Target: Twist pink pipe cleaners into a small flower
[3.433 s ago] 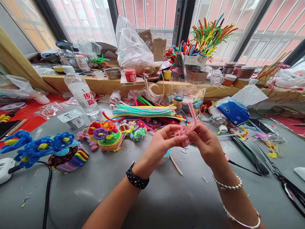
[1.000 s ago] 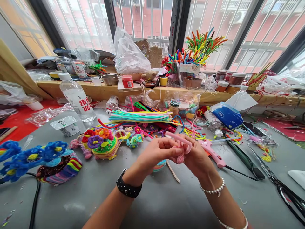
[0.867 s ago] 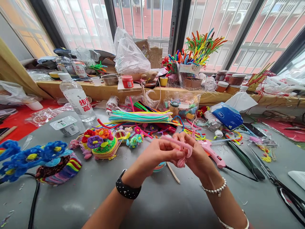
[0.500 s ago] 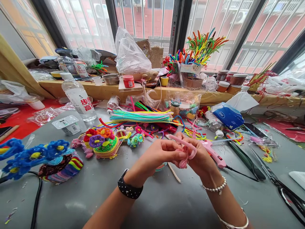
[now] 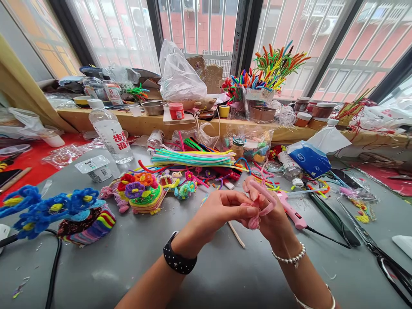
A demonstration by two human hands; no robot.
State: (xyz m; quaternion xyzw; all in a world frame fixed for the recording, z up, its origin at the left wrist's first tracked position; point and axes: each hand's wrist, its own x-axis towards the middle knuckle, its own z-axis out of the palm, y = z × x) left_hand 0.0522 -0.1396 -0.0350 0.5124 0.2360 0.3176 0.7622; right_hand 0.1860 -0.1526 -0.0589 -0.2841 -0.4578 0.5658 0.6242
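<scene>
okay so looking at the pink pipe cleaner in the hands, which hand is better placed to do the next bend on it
Probably the right hand. The loose end of the pink pipe cleaner arches over its fingers, free to be turned, while the left hand pinches the small coiled part from the other side and looks set to hold it steady.

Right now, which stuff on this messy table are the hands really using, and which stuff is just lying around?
In use:
- left hand
- right hand
- pink pipe cleaner, pinched between both hands

Just lying about:
- pink glue gun
- water bottle
- bundle of pastel pipe cleaners
- blue flowers
- tissue pack
- scissors
</scene>
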